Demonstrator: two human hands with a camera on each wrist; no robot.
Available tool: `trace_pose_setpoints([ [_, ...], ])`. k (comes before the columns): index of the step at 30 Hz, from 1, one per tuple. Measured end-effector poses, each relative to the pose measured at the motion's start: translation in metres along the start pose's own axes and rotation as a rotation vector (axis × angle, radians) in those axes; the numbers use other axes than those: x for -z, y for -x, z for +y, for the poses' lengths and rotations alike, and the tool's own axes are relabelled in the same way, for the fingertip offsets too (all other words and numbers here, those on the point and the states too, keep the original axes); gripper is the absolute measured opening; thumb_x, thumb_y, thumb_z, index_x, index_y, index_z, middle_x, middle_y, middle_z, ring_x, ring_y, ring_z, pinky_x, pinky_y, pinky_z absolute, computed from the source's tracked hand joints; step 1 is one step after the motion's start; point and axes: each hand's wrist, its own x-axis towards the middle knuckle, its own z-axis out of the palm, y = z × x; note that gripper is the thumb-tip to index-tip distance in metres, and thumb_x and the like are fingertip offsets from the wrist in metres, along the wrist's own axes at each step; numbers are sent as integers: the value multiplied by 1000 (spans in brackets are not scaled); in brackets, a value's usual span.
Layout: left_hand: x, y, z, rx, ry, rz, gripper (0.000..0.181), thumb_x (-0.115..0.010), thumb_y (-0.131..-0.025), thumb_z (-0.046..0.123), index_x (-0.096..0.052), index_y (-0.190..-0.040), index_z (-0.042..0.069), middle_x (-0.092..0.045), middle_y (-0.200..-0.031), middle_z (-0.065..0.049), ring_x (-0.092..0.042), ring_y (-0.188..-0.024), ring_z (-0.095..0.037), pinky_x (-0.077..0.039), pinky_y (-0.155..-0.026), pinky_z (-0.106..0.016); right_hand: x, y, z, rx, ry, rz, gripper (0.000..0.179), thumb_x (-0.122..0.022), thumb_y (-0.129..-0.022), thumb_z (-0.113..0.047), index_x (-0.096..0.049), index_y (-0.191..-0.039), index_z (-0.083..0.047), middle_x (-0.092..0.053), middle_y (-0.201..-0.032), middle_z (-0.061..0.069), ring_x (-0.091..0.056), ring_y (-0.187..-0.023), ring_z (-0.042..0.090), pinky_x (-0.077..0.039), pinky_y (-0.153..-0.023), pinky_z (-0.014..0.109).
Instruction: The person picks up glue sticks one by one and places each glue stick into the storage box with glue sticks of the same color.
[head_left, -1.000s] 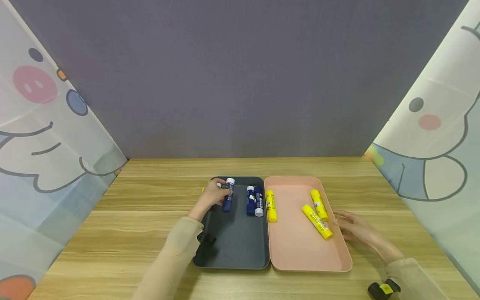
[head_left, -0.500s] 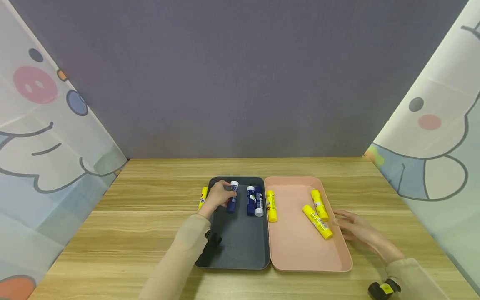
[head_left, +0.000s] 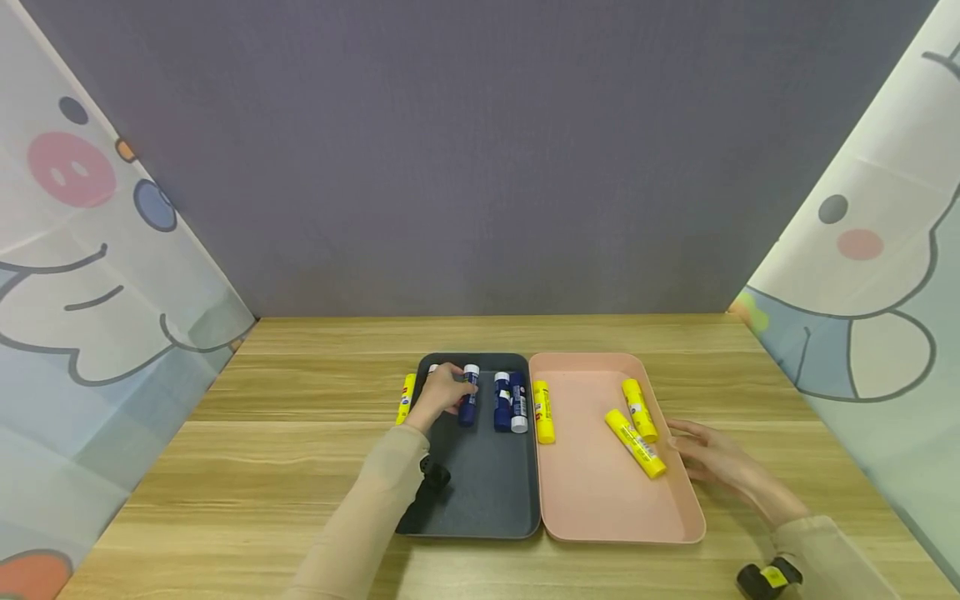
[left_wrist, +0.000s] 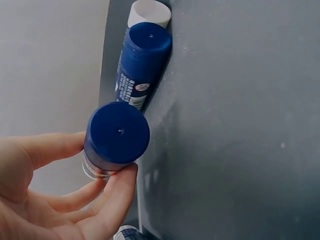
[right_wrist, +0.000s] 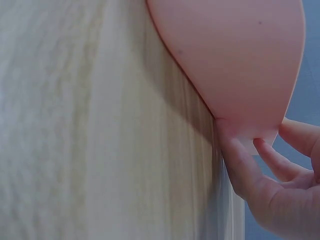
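Observation:
Thumb and fingers of my left hand [head_left: 442, 388] pinch a dark blue glue stick [head_left: 468, 400] with a white cap, held over the dark grey tray [head_left: 480, 500]. Its blue base [left_wrist: 118, 132] faces the left wrist camera. Right of it in that tray, two blue glue sticks [head_left: 502, 404] lie side by side, their caps at opposite ends. Another white cap [head_left: 433, 367] shows behind my left hand, the rest hidden. My right hand [head_left: 716, 458] touches the outer right wall of the pink tray [head_left: 600, 508], its fingertips [right_wrist: 232, 132] against the side.
In the pink tray, a yellow glue stick [head_left: 543, 412] lies along the left wall, and two more, one of them a yellow stick [head_left: 635, 443] lying aslant, are toward the right. Another yellow glue stick [head_left: 406, 398] is at the grey tray's left edge. Both trays stand on a wooden table [head_left: 300, 467].
My left hand has moved a little to the right with the blue glue stick, uncovering the yellow glue stick at the grey tray's left edge. My right hand stays put.

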Motion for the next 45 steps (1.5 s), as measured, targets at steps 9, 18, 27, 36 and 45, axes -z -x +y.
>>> trace_pose_setpoints([
  [9, -5, -1, -2, 21, -6, 27, 43, -66, -77, 11, -49, -112, -7, -57, -76, -15, -60, -58, -21, -52, -48, -30, 0, 1, -1, 2, 0, -17, 71, -47, -92, -24, -6, -133, 16, -38, -126, 33, -53, -105, 21, -47, -84, 36],
  [18, -8, 0, -3, 34, -2, 33, 43, -68, -76, 10, -50, -111, -7, -57, -79, -16, -60, -59, -21, -52, -48, -30, -1, 2, -2, 2, -14, -11, 70, -48, -92, -23, -7, -133, 16, -45, -123, 28, -55, -101, 16, -48, -82, 35],
  [27, -10, -3, -4, 36, -1, 39, 44, -68, -76, 11, -50, -111, -7, -56, -78, -15, -60, -59, -20, -52, -48, -30, 0, 1, -1, 0, -21, -11, 69, -47, -92, -21, -7, -133, 16, -47, -122, 27, -55, -99, 13, -48, -81, 34],
  [36, -11, -5, -6, 38, 34, 27, 41, -67, -76, 10, -51, -110, -7, -57, -77, -15, -58, -56, -19, -52, -48, -31, 1, 0, 0, 21, -39, -33, 69, -47, -93, -20, -5, -133, 17, -47, -121, 26, -55, -97, 10, -48, -81, 34],
  [45, -5, -2, 1, 21, 95, 17, 29, -61, -80, 7, -54, -104, -6, -60, -79, -19, -53, -48, -15, -51, -47, -29, 2, 0, 0, 26, -24, -31, 70, -47, -92, -22, -5, -133, 17, -44, -123, 29, -55, -99, 13, -48, -82, 34],
])
